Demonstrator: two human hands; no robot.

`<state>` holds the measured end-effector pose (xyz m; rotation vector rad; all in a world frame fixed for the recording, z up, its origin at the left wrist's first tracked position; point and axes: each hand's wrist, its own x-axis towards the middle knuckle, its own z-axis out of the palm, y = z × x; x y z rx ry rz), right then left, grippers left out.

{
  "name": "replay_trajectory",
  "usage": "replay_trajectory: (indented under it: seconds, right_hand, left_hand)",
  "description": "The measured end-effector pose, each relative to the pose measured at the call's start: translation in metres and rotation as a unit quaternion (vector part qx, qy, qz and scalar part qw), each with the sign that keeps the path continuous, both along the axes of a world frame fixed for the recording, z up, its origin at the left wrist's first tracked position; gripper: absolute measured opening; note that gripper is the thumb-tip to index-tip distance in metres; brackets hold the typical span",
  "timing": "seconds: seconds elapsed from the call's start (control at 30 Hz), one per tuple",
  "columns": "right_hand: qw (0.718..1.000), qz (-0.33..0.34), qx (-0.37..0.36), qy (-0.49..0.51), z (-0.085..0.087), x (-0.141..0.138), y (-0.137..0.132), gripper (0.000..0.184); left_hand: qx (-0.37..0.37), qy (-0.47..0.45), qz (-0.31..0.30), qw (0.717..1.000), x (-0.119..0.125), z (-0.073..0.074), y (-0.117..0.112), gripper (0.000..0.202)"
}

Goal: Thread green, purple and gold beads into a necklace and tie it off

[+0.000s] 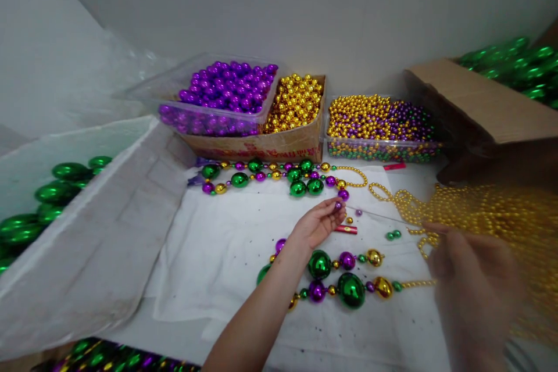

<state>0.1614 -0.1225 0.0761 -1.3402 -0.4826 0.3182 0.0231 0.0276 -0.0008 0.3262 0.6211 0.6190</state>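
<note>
My left hand pinches a small purple bead just above the white cloth. From it a thin string stretches taut to my right hand, which is smeared by motion but closed on the string's far end. Close to my left fingers lie a red tube and a few loose small beads, among them a green pair. Below, partly behind my left forearm, rests a strand of large green, purple and gold beads. A finished-looking bead necklace lies farther back.
Along the back stand a clear tub of purple beads, a carton of gold beads and a tub of mixed small beads. Gold bead chains heap at right beneath a cardboard box. A white foam box stands left.
</note>
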Motion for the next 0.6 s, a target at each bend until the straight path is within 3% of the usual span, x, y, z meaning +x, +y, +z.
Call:
replay_trajectory:
  seconds: [0.33, 0.6]
  right_hand:
    - [0.993, 0.001, -0.055, -0.108, 0.002, -0.015, -0.004, 0.016]
    - [0.993, 0.01, -0.057, -0.099, 0.001, -0.018, -0.002, 0.018]
  left_hand:
    - [0.014, -0.016, -0.005, 1.0, -0.005, 0.0, -0.009, 0.019]
    - [0.034, -0.022, -0.005, 0.999, -0.007, -0.006, -0.01, 0.02]
